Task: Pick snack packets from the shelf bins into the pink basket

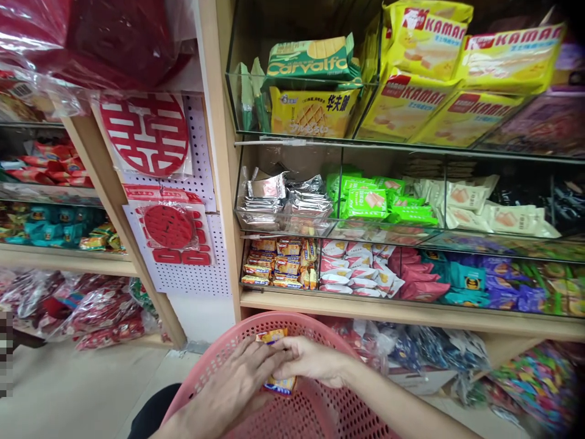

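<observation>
Hands meet over a round pink plastic basket with holes [315, 414]. The left hand [237, 381] lies flat on small orange and yellow snack packets [280, 383], fingers spread. The right hand [311, 360] pinches those packets, its grip clamped on them, inside the basket.

green wafer packs [368, 201], yellow biscuit bags [423, 39], red paper cutout [144, 133]

On the top shelf, a green biscuit pack [313, 58] reads "Carvalfo", and the yellow pack [311, 113] under it bears "华夫脆". To the right, yellow packs [427, 39] read "KAMAN". A red double-happiness sign [145, 131] hangs far left.
</observation>
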`<move>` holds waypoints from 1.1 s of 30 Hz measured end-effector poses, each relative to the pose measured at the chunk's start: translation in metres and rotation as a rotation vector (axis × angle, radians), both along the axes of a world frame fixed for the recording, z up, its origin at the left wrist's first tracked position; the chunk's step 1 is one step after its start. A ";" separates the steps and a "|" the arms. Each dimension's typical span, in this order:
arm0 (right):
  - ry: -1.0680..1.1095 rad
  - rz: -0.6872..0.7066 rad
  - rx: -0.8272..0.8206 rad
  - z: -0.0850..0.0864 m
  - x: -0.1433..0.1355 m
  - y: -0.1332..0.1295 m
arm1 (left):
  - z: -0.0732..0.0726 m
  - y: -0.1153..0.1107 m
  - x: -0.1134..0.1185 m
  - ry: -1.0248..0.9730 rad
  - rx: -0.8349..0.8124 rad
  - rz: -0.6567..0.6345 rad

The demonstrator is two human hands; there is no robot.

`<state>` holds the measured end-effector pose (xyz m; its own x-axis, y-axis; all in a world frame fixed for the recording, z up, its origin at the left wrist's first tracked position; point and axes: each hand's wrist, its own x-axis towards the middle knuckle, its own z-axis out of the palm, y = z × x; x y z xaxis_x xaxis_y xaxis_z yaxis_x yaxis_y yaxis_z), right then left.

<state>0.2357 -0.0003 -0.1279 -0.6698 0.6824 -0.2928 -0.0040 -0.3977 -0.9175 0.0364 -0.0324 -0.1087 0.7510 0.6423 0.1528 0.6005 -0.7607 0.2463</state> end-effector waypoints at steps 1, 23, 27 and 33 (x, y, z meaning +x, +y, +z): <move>-0.018 0.003 -0.009 -0.001 0.001 -0.001 | -0.001 0.001 0.000 0.031 -0.041 0.006; -0.255 -0.286 0.117 -0.021 0.048 -0.020 | -0.019 0.057 0.002 -0.212 -0.152 0.261; -0.302 -0.261 0.167 -0.028 0.053 -0.022 | -0.028 0.063 0.012 -0.171 -0.109 0.294; -0.295 -0.206 0.151 -0.026 0.048 -0.026 | -0.036 0.067 0.011 -0.125 -0.083 0.309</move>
